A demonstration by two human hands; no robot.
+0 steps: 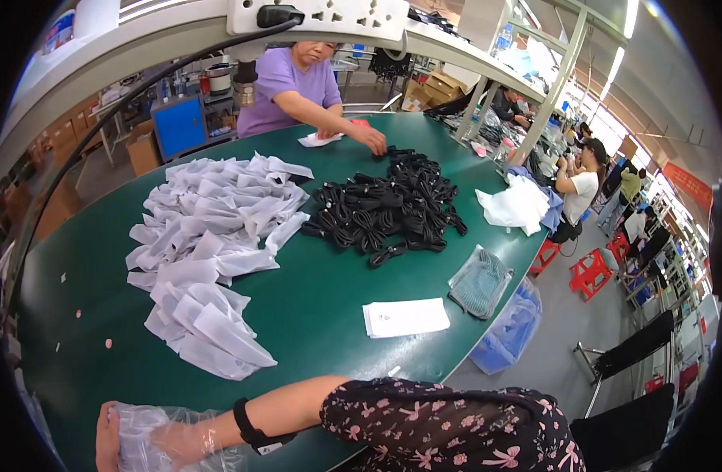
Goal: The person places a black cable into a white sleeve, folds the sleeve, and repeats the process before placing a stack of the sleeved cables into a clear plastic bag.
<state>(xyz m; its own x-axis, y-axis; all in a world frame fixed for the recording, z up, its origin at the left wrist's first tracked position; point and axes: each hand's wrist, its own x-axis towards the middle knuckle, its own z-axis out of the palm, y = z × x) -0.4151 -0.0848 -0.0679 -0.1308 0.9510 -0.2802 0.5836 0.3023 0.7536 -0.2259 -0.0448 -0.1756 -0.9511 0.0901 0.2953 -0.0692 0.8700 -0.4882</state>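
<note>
At the lower left edge of the view, my left hand (107,437) grips the side of a clear plastic bag (139,421) with whitish contents. My right arm reaches across from the lower right, in a black floral sleeve with a black band at the wrist. Clear film lies over my right hand (178,445), and its fingertips are hidden at the bag. Beyond my hands lies a large heap of pale, translucent pouches (211,228) on the green table (321,291). Right of it is a pile of coiled black cables (384,204).
A stack of white printed slips (406,318) lies near a grey-green mesh pouch (480,282). White plastic bags (514,204) sit at the right edge, above a blue bin (509,326). Across the table, a person in purple (290,90) reaches toward the cables. A power strip (321,14) hangs overhead.
</note>
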